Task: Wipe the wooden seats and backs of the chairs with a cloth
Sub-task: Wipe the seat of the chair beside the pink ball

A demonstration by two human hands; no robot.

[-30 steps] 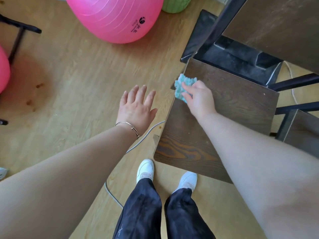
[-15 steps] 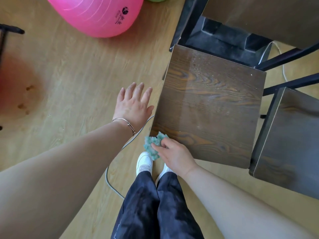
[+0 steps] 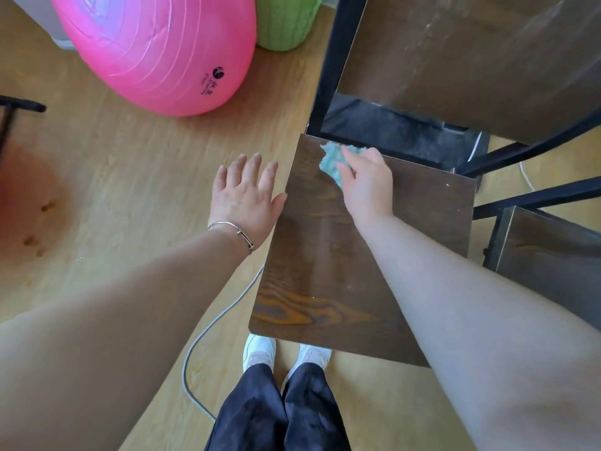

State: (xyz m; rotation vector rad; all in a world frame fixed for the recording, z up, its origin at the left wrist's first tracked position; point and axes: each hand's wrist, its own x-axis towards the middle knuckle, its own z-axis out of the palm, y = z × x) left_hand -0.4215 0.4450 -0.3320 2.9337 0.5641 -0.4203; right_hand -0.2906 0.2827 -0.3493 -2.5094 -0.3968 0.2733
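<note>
**Cloth at the far corner of a chair seat**

Head view: A person stands at the near edge of a dark wooden chair seat (image 3: 341, 271), both bare arms stretched forward. The right hand (image 3: 367, 187) has its fingers curled round a crumpled teal cloth (image 3: 331, 159) and holds it down on the seat's far left corner, just in front of the black metal frame (image 3: 325, 76). The left hand (image 3: 245, 200), with a thin silver bracelet (image 3: 232, 232) at the wrist, is spread flat, palm down, fingers straight, holding nothing. Its thumb lies at the seat's left edge; whether it touches cannot be told. Pale specks dot the right side of the seat.

A second dark wooden seat (image 3: 553, 255) stands just to the right, and a dark wooden panel (image 3: 471, 60) fills the upper right. On the light wood floor (image 3: 130, 190) a pink exercise ball (image 3: 156, 50) sits at upper left, beside a green ribbed container (image 3: 286, 21). A grey cable (image 3: 208, 330) curves across the floor by the person's white shoes (image 3: 260, 349) and dark trousers (image 3: 276, 415).
</note>
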